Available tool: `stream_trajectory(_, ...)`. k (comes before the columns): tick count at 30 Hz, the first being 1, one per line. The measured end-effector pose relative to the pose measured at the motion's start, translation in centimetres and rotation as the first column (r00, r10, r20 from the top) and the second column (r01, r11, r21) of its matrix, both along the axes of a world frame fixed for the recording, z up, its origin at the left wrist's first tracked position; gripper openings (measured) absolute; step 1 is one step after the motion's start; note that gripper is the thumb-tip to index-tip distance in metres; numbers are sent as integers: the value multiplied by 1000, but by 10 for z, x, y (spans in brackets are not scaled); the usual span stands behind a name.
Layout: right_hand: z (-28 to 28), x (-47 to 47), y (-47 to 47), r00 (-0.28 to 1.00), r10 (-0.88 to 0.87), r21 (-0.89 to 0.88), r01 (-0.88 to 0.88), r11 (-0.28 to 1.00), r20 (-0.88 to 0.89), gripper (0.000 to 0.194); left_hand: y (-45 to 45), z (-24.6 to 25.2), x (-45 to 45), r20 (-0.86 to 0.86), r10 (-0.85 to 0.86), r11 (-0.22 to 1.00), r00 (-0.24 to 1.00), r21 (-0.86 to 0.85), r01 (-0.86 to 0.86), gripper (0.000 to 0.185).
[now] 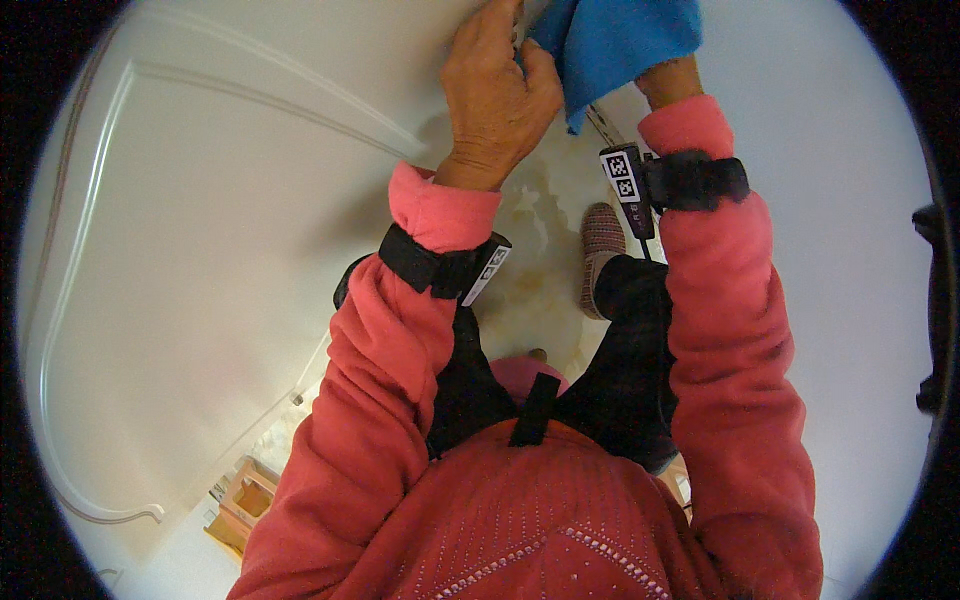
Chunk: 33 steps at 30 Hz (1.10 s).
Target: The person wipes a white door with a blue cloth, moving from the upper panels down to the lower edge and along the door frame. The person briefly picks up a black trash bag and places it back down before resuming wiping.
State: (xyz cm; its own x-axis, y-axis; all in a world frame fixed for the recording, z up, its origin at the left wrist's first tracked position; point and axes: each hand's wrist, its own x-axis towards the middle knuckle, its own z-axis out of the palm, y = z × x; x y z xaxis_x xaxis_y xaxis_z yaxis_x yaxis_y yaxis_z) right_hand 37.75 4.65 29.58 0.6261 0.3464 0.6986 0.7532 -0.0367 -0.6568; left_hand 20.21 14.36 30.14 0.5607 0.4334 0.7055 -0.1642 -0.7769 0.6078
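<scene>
My left hand (502, 94) is raised at the top of the head view, in front of a cream door panel with moulded grooves (217, 225). Its back faces the camera, its thumb lies beside the blue cloth (626, 49), and the fingertips are hidden or cut off by the picture's edge. Just right of it, the blue cloth hangs over my right hand (671, 79), of which only the wrist side shows. The cloth is bunched in that hand, though the fingers are covered. Whether my left hand grips anything is not visible.
A smooth white surface (840, 262) rises on the right. Between the panels lies a stained, wet-looking floor (532, 247), with my patterned shoe (602, 240) on it. A pink round seat (525, 369) shows between my legs. An orange-brown plastic stool or crate (247, 495) stands at lower left.
</scene>
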Motion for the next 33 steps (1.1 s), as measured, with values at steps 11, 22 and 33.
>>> stream_trajectory(11, 48, 27, -36, 997, -75, 69, 74, 995, 17, 38, -6, 10, 2, -4, -11, 1000, 1000, -21, 11, 50)
stream_trajectory(22, 62, 19, -38, 996, -57, 65, 52, 997, 65, 36, -3, 6, 7, 74, -47, 998, 996, 50, 44, 45)
stream_trajectory(33, 66, 14, -31, 993, -1, 44, -4, 999, 122, 33, -9, 17, 5, 24, -45, 999, 999, 3, 45, 45)
